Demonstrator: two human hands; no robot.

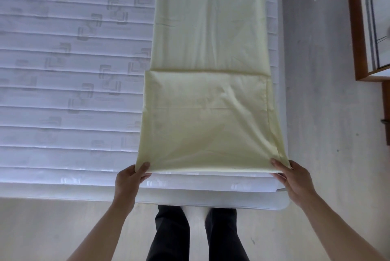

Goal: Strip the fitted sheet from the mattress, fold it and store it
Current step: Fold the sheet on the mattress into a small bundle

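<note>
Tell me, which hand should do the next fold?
Probably both: the left hand and right hand each pinch a near corner of the yellow sheet; neither looks better placed.

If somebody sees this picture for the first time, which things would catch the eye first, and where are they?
First is the pale yellow sheet, folded into a long strip along the right side of the bare white mattress, its near end doubled back on itself. Next come the left hand and the right hand, each pinching a near corner at the mattress edge. A wood-framed piece of furniture stands at the far right.
</note>
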